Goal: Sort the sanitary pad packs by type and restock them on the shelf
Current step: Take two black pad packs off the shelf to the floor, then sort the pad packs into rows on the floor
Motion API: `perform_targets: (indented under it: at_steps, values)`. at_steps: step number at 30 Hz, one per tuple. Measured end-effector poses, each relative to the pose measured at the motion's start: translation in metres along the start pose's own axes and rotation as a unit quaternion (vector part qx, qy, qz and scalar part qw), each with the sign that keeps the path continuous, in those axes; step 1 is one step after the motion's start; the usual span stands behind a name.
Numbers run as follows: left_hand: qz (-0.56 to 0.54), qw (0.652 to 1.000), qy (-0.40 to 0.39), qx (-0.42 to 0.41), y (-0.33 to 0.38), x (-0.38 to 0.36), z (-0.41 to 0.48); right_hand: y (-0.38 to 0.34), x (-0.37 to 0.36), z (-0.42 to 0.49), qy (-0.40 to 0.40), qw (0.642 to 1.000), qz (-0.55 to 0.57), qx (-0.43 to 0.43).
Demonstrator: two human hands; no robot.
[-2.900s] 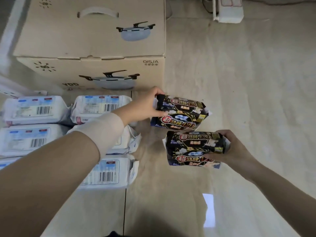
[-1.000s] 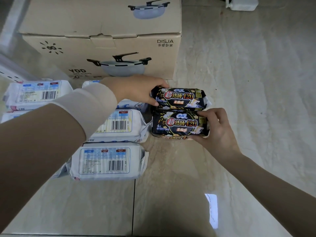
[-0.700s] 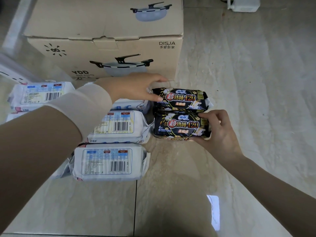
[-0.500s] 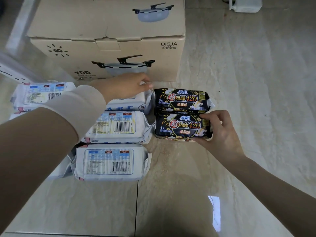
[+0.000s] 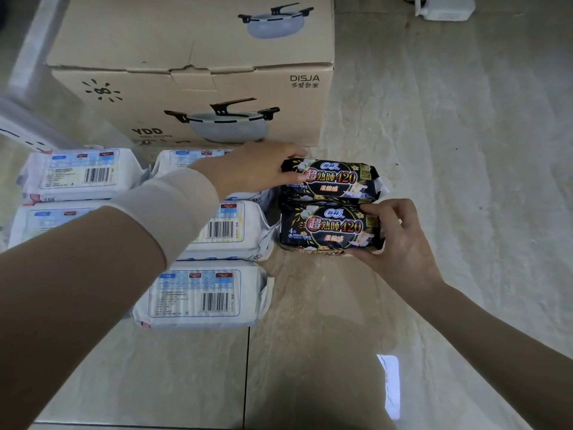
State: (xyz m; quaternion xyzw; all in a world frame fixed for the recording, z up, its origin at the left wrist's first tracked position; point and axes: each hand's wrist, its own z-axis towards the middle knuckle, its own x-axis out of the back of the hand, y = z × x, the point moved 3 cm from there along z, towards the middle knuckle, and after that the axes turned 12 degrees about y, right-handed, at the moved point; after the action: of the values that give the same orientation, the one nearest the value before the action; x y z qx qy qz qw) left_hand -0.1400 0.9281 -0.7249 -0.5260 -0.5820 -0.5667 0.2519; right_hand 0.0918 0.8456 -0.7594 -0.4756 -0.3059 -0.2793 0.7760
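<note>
Centre of frame: I've got two black packs lying side by side, labels up, with a hand on each. The left hand [image 5: 260, 172] pinches the left end of the far black pack [image 5: 338, 180], thumb on its face and forefinger along the back edge. The right hand [image 5: 400, 240] is curled round the right end of the near black pack [image 5: 328, 228], fingers over the top, thumb below.

With a hand on each outer end, I read this as squaring the pair, long edges touching. That gives the dark type its own column just right of the white packs [image 5: 201, 293], which lie barcode-up in rows at left. The cardboard box [image 5: 192, 88] with the pot print closes the back, a handy stop to line against.

The tiled surface [image 5: 449, 197] is glossy and marble-look, with a grout line [image 5: 246, 367] at lower centre and a glare patch [image 5: 389, 386] at lower right. A white plastic unit [image 5: 446, 7] sits at upper right.
</note>
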Motion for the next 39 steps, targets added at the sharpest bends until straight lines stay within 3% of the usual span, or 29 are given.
perform_targets:
  at_steps: [8,31,39]
  values:
    - [0.014,0.999,0.022,-0.029,0.001,-0.009,0.005,-0.001,0.0,0.001,-0.003,1.0,0.002,0.0]
    - [0.049,0.998,-0.016,-0.026,-0.004,-0.011,0.008,-0.01,0.0,-0.004,-0.026,0.999,-0.026,-0.014]
    - [0.039,0.997,0.05,0.037,0.045,0.046,-0.041,-0.06,0.075,0.018,-0.024,0.992,-0.081,-0.093]
